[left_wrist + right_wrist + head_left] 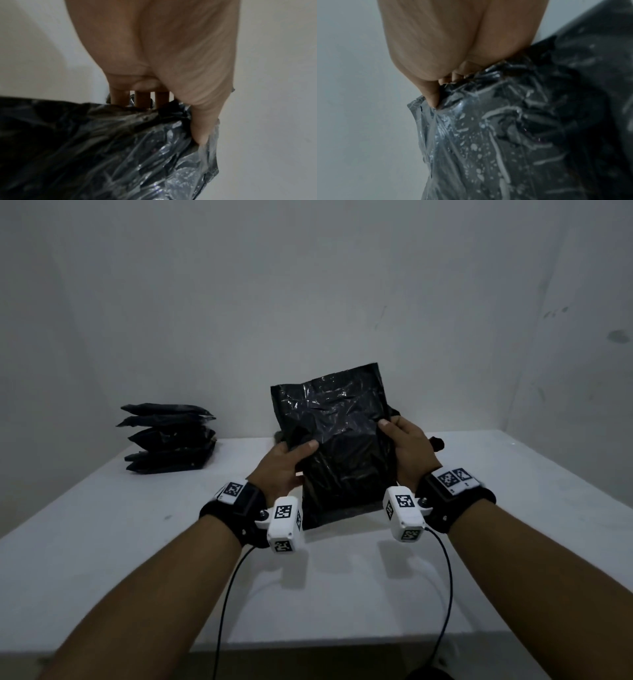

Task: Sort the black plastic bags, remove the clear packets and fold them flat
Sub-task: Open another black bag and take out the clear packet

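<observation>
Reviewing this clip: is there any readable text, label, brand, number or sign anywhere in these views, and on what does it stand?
None can be read.
Black bag, gripped by left hand and right hand: no print visible in any view.
Stack of black bags on the table: no label shows.
Wrist camera units: black-and-white square code patterns only, no letters or numbers.
Wall: only marks, no sign.

held in my hands: 1 black bag [337, 440] | my hands on it: 2, left hand [286, 465] and right hand [409, 450] | stack of black bags [169, 438] on my table [102, 542]: 5 that I can count | wrist cameras: 2
</observation>
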Action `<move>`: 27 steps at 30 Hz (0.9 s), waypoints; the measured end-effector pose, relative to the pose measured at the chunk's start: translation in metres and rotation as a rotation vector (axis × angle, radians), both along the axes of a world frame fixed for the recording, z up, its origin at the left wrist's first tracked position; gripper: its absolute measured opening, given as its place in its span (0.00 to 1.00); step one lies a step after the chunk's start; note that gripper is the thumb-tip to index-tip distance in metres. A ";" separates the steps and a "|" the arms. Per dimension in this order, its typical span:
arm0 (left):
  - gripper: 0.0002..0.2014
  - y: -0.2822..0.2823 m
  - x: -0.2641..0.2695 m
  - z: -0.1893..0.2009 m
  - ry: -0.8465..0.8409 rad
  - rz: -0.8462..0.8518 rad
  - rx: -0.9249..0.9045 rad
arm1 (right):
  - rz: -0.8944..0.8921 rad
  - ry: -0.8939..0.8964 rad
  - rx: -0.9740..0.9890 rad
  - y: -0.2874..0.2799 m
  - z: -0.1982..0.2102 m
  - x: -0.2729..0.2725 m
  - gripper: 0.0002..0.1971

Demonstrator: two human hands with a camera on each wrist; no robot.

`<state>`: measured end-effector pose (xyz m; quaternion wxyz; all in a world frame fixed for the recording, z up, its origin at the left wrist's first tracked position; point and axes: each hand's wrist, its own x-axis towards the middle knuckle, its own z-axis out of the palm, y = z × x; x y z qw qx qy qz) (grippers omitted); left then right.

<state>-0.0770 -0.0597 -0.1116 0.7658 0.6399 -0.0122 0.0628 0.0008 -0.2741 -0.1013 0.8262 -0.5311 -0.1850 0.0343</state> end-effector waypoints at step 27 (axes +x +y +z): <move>0.11 0.010 0.007 -0.007 -0.059 -0.062 0.135 | 0.075 -0.201 -0.207 -0.019 -0.011 0.011 0.17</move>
